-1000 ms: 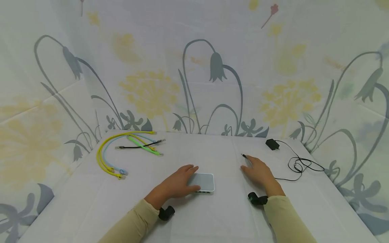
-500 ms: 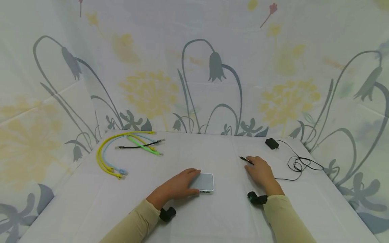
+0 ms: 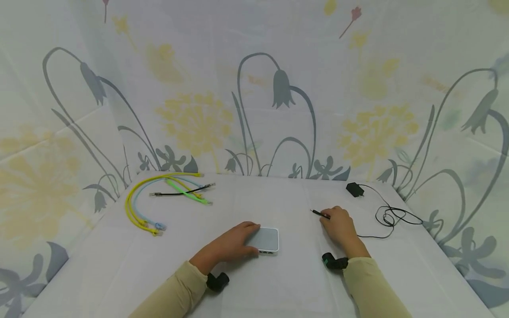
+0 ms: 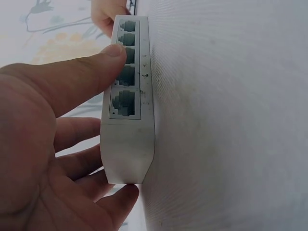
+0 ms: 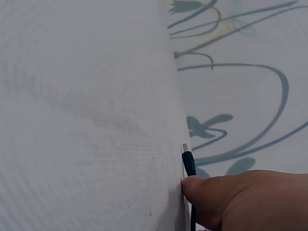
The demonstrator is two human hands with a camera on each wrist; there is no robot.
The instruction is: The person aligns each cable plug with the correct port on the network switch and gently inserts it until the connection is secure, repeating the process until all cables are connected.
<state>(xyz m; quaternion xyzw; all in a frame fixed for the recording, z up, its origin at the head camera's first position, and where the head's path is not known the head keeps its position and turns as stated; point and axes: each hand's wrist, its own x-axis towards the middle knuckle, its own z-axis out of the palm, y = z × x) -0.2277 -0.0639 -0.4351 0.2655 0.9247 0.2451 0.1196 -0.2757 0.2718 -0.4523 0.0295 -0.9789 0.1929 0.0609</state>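
Observation:
A small white network switch [image 3: 269, 240] with a grey top lies on the white table. My left hand [image 3: 226, 245] grips its left end, thumb along the port side and fingers round the far side. In the left wrist view, the thumb partly covers the row of ports on the switch [image 4: 127, 149]. To the right, my right hand [image 3: 339, 227] pinches the black barrel plug [image 3: 319, 214] of a power cord. Its bare metal tip [image 5: 185, 147] points forward, past the thumb, in the right wrist view. The fingers beneath are mostly hidden.
Several network cables, among them a yellow cable [image 3: 129, 201], a black cable [image 3: 179, 193] and a green cable [image 3: 187, 194], lie at the back left. A black power adapter [image 3: 355, 189] sits at the back right, its thin cord [image 3: 391, 216] loosely coiled beside it. Flowered cloth hangs behind.
The plug in my right hand has swung to point more to the left and stands out further from the fingers. My left fingers have closed in on the switch, which stays in place.

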